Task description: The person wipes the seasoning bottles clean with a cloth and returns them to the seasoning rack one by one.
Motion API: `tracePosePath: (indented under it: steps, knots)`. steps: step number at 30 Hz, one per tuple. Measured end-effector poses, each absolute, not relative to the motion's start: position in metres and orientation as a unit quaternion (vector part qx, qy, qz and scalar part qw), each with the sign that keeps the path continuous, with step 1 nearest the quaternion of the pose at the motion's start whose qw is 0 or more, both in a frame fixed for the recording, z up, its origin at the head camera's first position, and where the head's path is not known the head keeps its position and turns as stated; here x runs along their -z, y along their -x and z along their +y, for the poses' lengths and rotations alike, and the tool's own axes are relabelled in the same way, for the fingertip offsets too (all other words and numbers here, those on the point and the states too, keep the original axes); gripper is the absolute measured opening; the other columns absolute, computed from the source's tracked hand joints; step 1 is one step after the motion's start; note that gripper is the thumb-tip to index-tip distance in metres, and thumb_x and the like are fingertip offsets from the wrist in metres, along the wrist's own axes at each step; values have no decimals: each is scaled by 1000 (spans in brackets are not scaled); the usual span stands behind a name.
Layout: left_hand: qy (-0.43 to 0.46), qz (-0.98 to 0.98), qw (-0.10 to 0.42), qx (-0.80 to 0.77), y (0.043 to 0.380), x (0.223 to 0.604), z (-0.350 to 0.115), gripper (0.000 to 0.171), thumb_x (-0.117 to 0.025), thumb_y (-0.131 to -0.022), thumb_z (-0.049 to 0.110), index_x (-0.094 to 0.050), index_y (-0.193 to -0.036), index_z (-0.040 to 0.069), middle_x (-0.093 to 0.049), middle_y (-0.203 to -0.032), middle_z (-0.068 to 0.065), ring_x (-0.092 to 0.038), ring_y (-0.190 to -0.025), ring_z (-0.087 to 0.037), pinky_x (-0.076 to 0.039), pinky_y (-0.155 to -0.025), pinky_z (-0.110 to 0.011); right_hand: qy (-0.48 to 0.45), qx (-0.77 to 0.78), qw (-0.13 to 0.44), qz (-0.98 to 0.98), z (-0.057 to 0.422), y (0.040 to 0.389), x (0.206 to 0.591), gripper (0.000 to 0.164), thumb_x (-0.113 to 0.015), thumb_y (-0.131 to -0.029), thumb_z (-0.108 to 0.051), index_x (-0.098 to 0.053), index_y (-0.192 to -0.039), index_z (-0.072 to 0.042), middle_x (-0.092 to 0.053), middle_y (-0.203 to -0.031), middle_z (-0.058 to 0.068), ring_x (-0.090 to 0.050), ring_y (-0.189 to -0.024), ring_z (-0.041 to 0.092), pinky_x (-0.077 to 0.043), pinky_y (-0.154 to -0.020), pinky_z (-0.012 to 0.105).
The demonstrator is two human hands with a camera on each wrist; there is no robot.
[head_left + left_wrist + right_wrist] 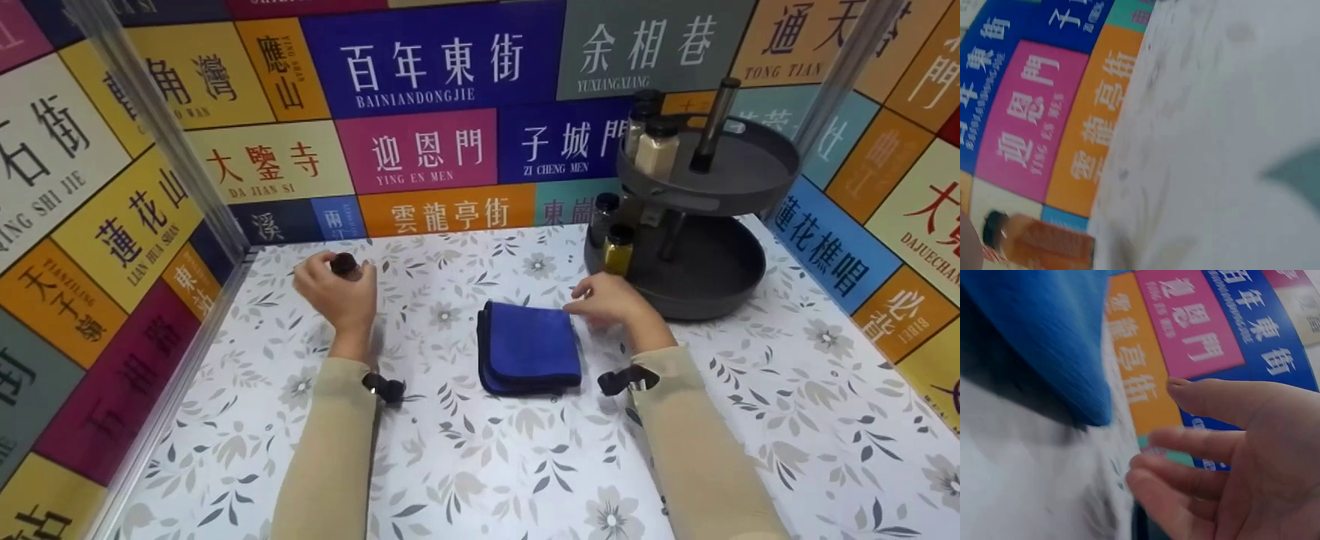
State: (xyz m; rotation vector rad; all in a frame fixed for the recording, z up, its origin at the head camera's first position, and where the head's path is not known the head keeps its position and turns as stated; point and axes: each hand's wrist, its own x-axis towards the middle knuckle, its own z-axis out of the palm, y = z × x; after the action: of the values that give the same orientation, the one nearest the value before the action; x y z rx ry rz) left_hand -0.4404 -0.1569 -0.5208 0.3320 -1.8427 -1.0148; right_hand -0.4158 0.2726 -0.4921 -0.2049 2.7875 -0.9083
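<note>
My left hand [337,296] grips a small spice bottle with a dark cap [344,263], raised at the left of the table. The left wrist view shows the bottle's [1047,242] orange-brown contents; only a fingertip appears beside its cap, the rest of that hand being out of frame. A folded blue cloth [532,343] with black edging lies mid-table. Just off its upper right corner hovers my right hand [611,300], fingers loosely bent around nothing. In the right wrist view, a gap separates those fingers [1185,481] from the blue cloth [1067,343].
At the back right stands a dark two-tier round rack [679,300]. Its upper tier carries a bottle with pale contents [657,154]; a yellow bottle [617,251] stands at the lower tier's left side. Walls with colourful signs [420,150] enclose the floral-patterned table [450,465].
</note>
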Motion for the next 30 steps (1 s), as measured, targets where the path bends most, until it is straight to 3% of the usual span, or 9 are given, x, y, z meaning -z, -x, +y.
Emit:
tracePosePath:
  steps: [4,6,8,13,17,21,24,26,30]
  knots:
    - [-203,-794,331,467,446,534,-174,85,-94,-72,29,-52,-143,10,-50,-145,-22,-47,-138,-41,-39,-118,-49,67,295,136,943,257,414,500,59,-77,-92,-42,-70,-129,4,-75,-114,22,-72,-73,19,-63,-67,35]
    - [-210,-805,263,489,449,541,-180,90,-94,-74,26,-48,-150,10,-52,-149,-22,-50,-140,-40,-40,-120,-49,68,302,126,943,252,413,505,51,-80,-91,-38,-73,-119,3,-75,-105,18,-68,-69,17,-60,-63,31]
    - [-209,-810,227,498,451,547,-184,84,-90,-77,20,-49,-150,8,-59,-147,-21,-55,-138,-39,-41,-120,-48,73,305,106,944,247,412,508,40,-82,-88,-33,-75,-107,1,-73,-93,12,-63,-67,14,-55,-60,26]
    - [-221,-793,222,522,451,553,-186,52,-81,-80,11,-63,-128,8,-72,-124,-14,-65,-119,-34,-47,-111,-46,67,361,103,925,243,410,510,24,-85,-82,-16,-67,-92,-3,-60,-74,-1,-54,-62,11,-47,-57,23]
    - [-203,-762,235,568,449,545,-178,41,-78,-82,8,-64,-121,9,-72,-115,-12,-64,-109,-27,-52,-102,-39,50,471,160,866,244,408,500,24,-81,-84,-6,-68,-104,-3,-59,-72,-4,-54,-59,10,-50,-57,25]
    - [-133,-734,257,614,447,521,-162,41,-76,-81,4,-67,-121,6,-71,-113,-13,-65,-104,-23,-56,-91,-33,63,598,186,777,242,403,481,27,-74,-89,3,-73,-116,-2,-72,-85,-4,-67,-75,10,-60,-72,26]
    - [-63,-736,270,618,442,498,-143,41,-78,-79,3,-70,-118,3,-72,-107,-16,-64,-99,-23,-54,-87,-31,77,686,173,703,238,397,464,23,-70,-92,10,-78,-104,-7,-76,-90,-3,-72,-84,11,-63,-81,28]
    - [-18,-741,267,616,435,483,-127,42,-81,-77,2,-71,-117,1,-71,-107,-17,-64,-98,-23,-55,-89,-32,83,725,150,667,234,392,454,25,-68,-94,10,-79,-95,-13,-76,-90,-2,-72,-82,12,-62,-80,28]
    - [74,-757,227,608,414,463,-92,39,-84,-76,5,-71,-112,4,-72,-106,-14,-66,-98,-23,-61,-91,-36,82,780,80,615,226,383,436,27,-65,-98,9,-79,-95,-14,-75,-92,1,-73,-80,13,-63,-76,27]
